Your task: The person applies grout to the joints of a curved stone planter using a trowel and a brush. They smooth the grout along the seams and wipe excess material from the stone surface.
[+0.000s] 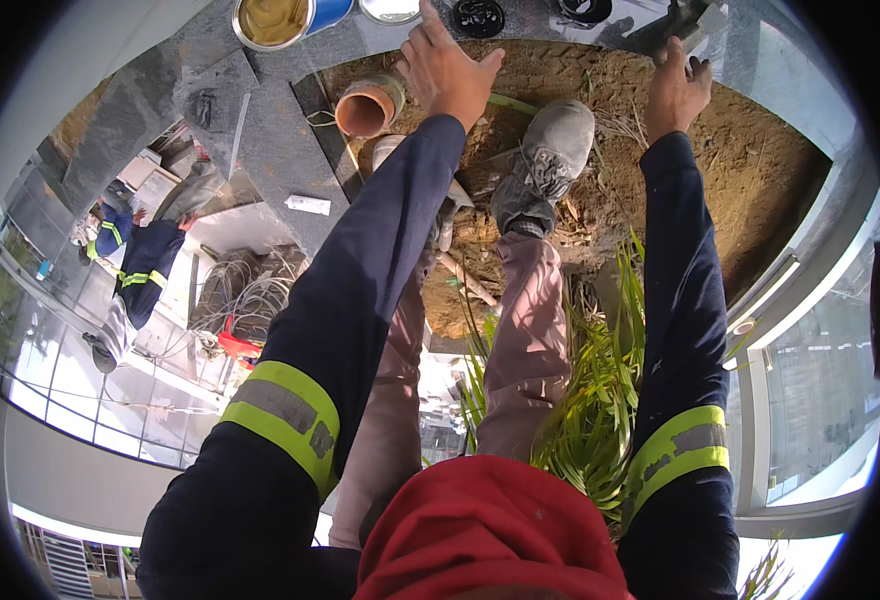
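Observation:
My left hand [448, 65] is open over the near edge of a grey slab [290, 150], its thumb and forefinger spread and nothing seen in it. Close beside it, a terracotta-coloured pipe [365, 112] stands with its round mouth facing up. A round black lid or dish [478, 17] lies just beyond the fingers. My right hand [677, 92] reaches out with fingers apart. Its forefinger comes up to a dark grey, blocky item [675, 30] whose kind I cannot make out; whether they touch is unclear. An open can of tan paste [272, 18] lies at the upper left.
Bare soil [740, 160] lies around my shoe [560, 135]. Green leaves [600, 370] grow beside my leg. A coil of cable [245, 295] and a red item [238, 345] lie at left, near another person in a reflective-striped jacket [150, 260]. A glazed frame [810, 350] stands at right.

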### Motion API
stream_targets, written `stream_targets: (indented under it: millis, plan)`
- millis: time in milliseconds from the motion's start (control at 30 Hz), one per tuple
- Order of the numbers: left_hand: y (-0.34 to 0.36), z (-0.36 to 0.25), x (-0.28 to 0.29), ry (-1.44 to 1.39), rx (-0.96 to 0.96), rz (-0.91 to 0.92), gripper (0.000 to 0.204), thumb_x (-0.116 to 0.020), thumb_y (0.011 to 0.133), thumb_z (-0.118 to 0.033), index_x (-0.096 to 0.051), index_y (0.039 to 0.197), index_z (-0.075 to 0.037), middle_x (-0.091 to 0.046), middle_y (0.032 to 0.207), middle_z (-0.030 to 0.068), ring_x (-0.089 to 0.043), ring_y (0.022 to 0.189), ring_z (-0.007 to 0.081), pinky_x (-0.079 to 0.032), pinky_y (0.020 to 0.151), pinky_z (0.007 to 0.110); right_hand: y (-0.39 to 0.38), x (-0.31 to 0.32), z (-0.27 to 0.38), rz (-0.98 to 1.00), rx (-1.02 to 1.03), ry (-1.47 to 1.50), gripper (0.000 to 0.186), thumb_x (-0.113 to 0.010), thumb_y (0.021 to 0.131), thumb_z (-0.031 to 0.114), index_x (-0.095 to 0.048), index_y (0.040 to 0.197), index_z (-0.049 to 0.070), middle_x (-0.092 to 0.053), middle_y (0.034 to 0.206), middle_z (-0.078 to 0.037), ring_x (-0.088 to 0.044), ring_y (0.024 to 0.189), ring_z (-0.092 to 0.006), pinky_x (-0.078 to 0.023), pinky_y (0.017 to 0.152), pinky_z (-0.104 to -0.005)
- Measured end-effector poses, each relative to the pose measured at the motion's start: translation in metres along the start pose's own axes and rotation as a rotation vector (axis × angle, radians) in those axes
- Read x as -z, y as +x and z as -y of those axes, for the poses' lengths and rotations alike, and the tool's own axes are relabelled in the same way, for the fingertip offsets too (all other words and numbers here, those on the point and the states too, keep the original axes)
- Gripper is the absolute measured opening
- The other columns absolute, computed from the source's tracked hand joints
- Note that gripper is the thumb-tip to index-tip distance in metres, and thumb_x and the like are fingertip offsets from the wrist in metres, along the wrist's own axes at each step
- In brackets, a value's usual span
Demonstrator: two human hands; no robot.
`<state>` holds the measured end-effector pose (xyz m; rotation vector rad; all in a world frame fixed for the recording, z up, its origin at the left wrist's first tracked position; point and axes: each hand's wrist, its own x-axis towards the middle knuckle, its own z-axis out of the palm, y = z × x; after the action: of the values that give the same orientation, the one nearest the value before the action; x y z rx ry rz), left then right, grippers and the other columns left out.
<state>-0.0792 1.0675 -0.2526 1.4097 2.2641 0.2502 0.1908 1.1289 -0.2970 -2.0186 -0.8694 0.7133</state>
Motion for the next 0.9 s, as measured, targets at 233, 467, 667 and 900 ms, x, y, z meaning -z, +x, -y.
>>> stream_targets:
  millis: [233, 467, 667, 900]
  plan:
    - [0.004, -0.028, -0.005, 0.014, 0.141, -0.007, 0.113, -0.087, 0.075, -0.041, -0.024, 0.161, -0.005, -0.054, 0.131, 0.0217, -0.049, 0.125, 0.0416, -0.039, 0.103, 0.057, -0.115, 0.062, -0.008, 0.143, -0.358, -0.131, 0.065, -0.066, 0.097, 0.039, -0.056, 0.132, -0.015, -0.062, 0.13, -0.024, -0.061, 0.114, -0.0298, -0.046, 0.101, -0.0398]
    - [0.005, -0.034, -0.019, 0.022, 0.128, -0.099, 0.109, -0.085, 0.077, -0.04, -0.024, 0.161, -0.005, -0.054, 0.131, 0.0208, -0.049, 0.125, 0.0408, -0.038, 0.102, 0.058, -0.19, 0.08, -0.034, 0.194, -0.432, -0.029, 0.072, -0.07, 0.098, 0.037, -0.049, 0.141, -0.016, -0.058, 0.138, -0.028, -0.059, 0.125, -0.0319, -0.046, 0.106, -0.0386]
    - [0.012, -0.035, -0.017, 0.018, 0.176, -0.084, 0.103, -0.084, 0.078, -0.039, -0.03, 0.158, -0.004, -0.053, 0.134, 0.0216, -0.047, 0.129, 0.0414, -0.036, 0.105, 0.059, -0.189, 0.056, 0.02, 0.291, -0.52, 0.062, 0.073, -0.07, 0.098, 0.038, -0.047, 0.142, -0.016, -0.062, 0.129, -0.025, -0.062, 0.105, -0.0206, -0.052, 0.088, -0.0346]
    - [0.008, -0.031, -0.018, -0.098, 0.141, -0.126, 0.103, -0.085, 0.077, -0.032, -0.029, 0.158, -0.001, -0.056, 0.129, 0.0223, -0.054, 0.122, 0.0401, -0.041, 0.104, 0.055, -0.171, 0.036, 0.039, 0.456, -0.41, 0.039, 0.068, -0.068, 0.099, 0.034, -0.047, 0.145, -0.011, -0.064, 0.128, -0.016, -0.062, 0.1, -0.0177, -0.052, 0.085, -0.0326]
